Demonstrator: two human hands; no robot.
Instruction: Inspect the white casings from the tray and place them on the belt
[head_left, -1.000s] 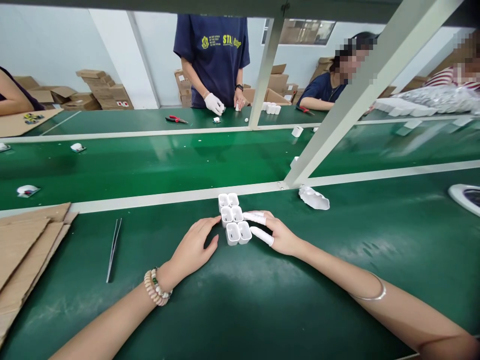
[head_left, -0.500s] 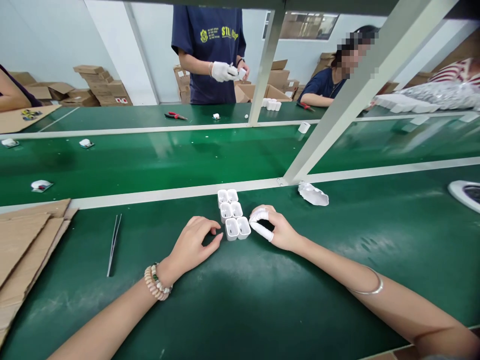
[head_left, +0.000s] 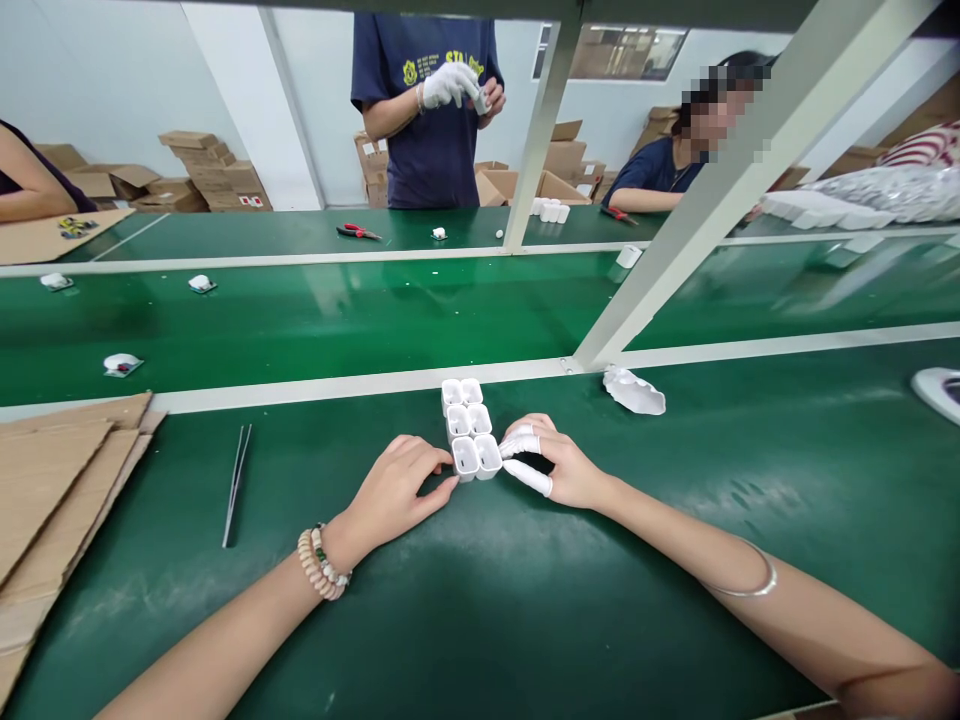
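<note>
Small white square-mouthed plastic cups (head_left: pixel 477 455) stand upright on the green tabletop in a two-wide block, three rows deep, each with a small dark slot or mark inside. My left hand (head_left: pixel 401 487), bare with a bead bracelet at the wrist, reaches the left side of the nearest pair with index finger and thumb tips, a gap between them. At the right side of that pair, my right hand (head_left: pixel 551 462) wears white finger covers; its curved fingers and thumb touch or nearly touch the cup wall. Neither hand wraps around a cup.
Metal tweezers (head_left: pixel 237 490) and flattened cardboard (head_left: pixel 60 480) lie left. A crumpled white piece (head_left: pixel 634 390) sits near a slanted post (head_left: pixel 697 190). Beyond runs a green belt (head_left: pixel 360 325) carrying small white-topped parts. Across it, a gloved person (head_left: pixel 424 140) handles a small piece; red-handled pliers (head_left: pixel 358 231) lie nearby.
My left hand has moved right to the nearest cups' side. The nearest pair has shifted slightly left against the rows behind. The co-worker's hands have risen, and the view has shifted slightly.
</note>
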